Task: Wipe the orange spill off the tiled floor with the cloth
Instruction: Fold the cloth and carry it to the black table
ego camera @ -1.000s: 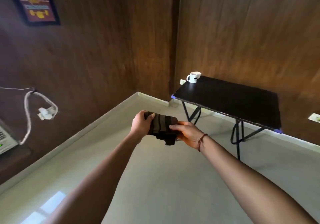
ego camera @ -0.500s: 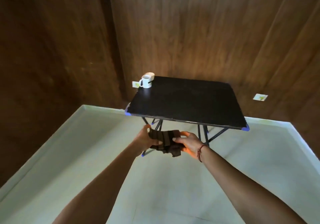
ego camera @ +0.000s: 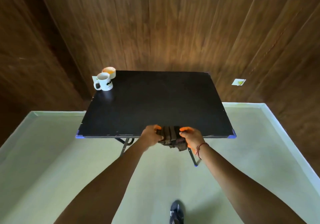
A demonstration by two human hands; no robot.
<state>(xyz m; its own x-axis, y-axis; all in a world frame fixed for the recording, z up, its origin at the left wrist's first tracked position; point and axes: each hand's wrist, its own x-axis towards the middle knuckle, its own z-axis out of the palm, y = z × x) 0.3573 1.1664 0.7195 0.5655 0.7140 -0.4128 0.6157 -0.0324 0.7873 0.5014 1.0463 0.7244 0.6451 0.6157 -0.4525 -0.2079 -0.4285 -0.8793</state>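
Fingers of left hand (ego camera: 151, 137) and right hand (ego camera: 191, 137) curl around folded dark striped cloth (ego camera: 170, 138) at black table (ego camera: 155, 102) front edge.

Black table (ego camera: 155, 102) stands ahead, mug (ego camera: 103, 83) on far-left corner; floor (ego camera: 52, 154) alongside seems open

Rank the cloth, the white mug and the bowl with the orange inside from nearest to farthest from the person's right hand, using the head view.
1. cloth: gripped by the right hand, at the near edge of the black table.
2. white mug: on the table's far left corner.
3. bowl: just behind the mug, at the back edge.
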